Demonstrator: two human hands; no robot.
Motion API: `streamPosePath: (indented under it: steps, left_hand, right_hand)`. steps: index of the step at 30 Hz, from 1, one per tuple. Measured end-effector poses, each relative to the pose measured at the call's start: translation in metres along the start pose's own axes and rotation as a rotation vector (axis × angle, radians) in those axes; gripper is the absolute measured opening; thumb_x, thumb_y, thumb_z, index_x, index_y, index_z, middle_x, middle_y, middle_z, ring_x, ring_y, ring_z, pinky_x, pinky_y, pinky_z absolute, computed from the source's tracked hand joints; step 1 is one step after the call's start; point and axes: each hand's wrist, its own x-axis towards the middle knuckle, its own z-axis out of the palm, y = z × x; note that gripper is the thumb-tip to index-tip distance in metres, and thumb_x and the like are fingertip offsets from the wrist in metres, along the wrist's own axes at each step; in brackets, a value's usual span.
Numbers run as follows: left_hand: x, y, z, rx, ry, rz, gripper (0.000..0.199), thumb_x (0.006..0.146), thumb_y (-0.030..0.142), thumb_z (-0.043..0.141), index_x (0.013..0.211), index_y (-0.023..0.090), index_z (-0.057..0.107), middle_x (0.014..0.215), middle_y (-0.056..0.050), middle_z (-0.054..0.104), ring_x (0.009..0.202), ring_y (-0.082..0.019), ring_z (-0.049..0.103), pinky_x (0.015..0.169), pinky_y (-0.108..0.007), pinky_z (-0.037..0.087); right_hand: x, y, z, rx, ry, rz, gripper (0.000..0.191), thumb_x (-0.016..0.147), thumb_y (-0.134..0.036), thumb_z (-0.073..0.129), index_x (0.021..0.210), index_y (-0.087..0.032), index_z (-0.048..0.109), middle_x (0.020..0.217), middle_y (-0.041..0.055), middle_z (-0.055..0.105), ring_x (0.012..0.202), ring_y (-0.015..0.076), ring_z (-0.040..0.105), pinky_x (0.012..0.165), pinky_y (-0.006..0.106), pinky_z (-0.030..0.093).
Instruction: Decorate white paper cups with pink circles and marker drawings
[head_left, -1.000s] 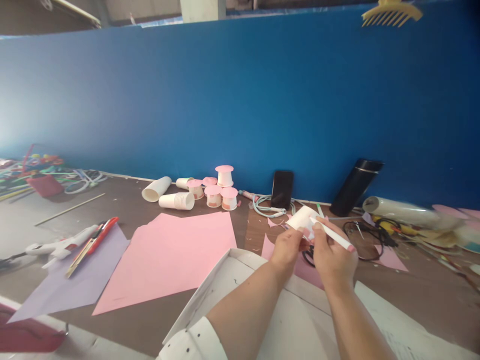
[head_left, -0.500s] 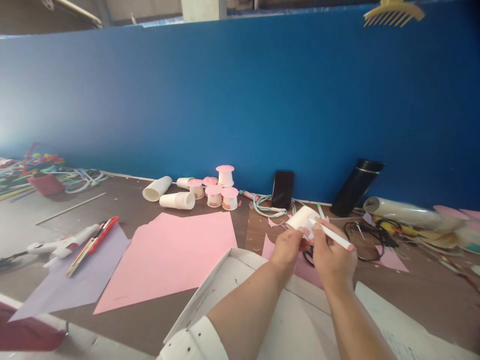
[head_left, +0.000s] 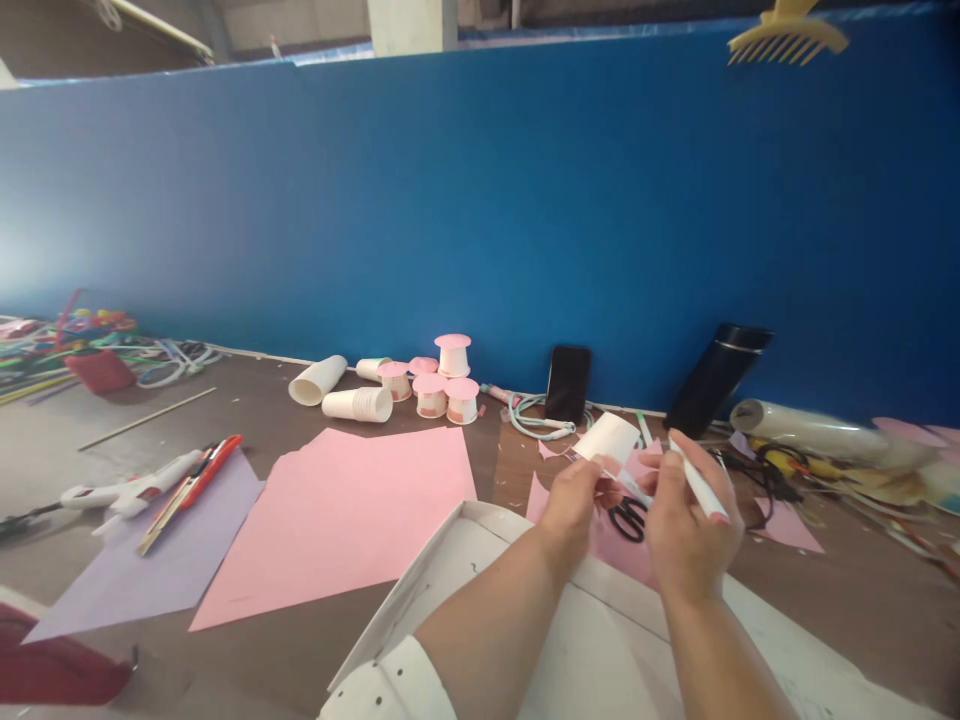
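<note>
My left hand [head_left: 576, 502] is closed on a white paper cup [head_left: 607, 438], which lies tilted on its side above the table. My right hand [head_left: 694, 520] grips a white marker [head_left: 699, 482] with a pink end pointing down toward me. A gap separates the marker from the cup. Between the hands shows a thin pale strip whose kind I cannot make out. Black-handled scissors [head_left: 628, 518] rest on pink paper below the hands. To the left stand several small cups with pink paper discs on top [head_left: 430, 393], one stacked above the others.
Pink sheets [head_left: 352, 510] and a lilac sheet [head_left: 187, 560] cover the left. A red cutter [head_left: 191, 490] lies beside a glue gun [head_left: 139, 485]. Stacked cups [head_left: 356, 404], a phone [head_left: 568, 384], a cable [head_left: 536, 420] and a black bottle [head_left: 716, 380] line the blue partition [head_left: 480, 200].
My right hand has moved right with the marker, away from the cup. More of the scissors' handles now shows. My left hand keeps the cup in nearly the same place.
</note>
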Motion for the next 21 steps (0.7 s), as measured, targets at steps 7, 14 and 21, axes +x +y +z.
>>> streamPosePath:
  steps: [7, 14, 21]
  left_hand:
    - [-0.007, 0.006, 0.006, -0.118, -0.019, -0.118, 0.033, 0.065, 0.039, 0.078, 0.078, 0.013, 0.064, 0.069, -0.002, 0.059, 0.062, -0.010, 0.055, 0.061, -0.023, 0.045]
    - [-0.011, 0.005, 0.007, -0.085, -0.075, -0.166, 0.030, 0.069, 0.036, 0.075, 0.080, 0.011, 0.064, 0.072, -0.004, 0.061, 0.061, -0.010, 0.055, 0.060, -0.022, 0.043]
    - [-0.011, 0.003, 0.008, -0.046, -0.057, -0.127, 0.025, 0.067, 0.033, 0.074, 0.075, 0.011, 0.067, 0.078, -0.008, 0.066, 0.070, -0.013, 0.056, 0.064, -0.024, 0.041]
  right_hand:
    - [0.018, 0.029, -0.001, 0.301, -0.014, 0.433, 0.054, 0.075, -0.049, 0.071, 0.120, -0.022, 0.059, 0.101, 0.0059, 0.071, 0.095, 0.0202, 0.069, 0.085, 0.036, 0.055]
    - [0.024, 0.032, 0.004, 0.555, -0.145, 0.613, 0.060, 0.063, -0.049, 0.080, 0.111, -0.020, 0.058, 0.092, 0.0052, 0.071, 0.078, 0.0208, 0.070, 0.067, 0.033, 0.058]
    - [0.023, 0.034, 0.005, 0.501, -0.107, 0.652, 0.063, 0.063, -0.050, 0.080, 0.115, -0.019, 0.060, 0.084, 0.0024, 0.070, 0.069, 0.0183, 0.068, 0.059, 0.030, 0.056]
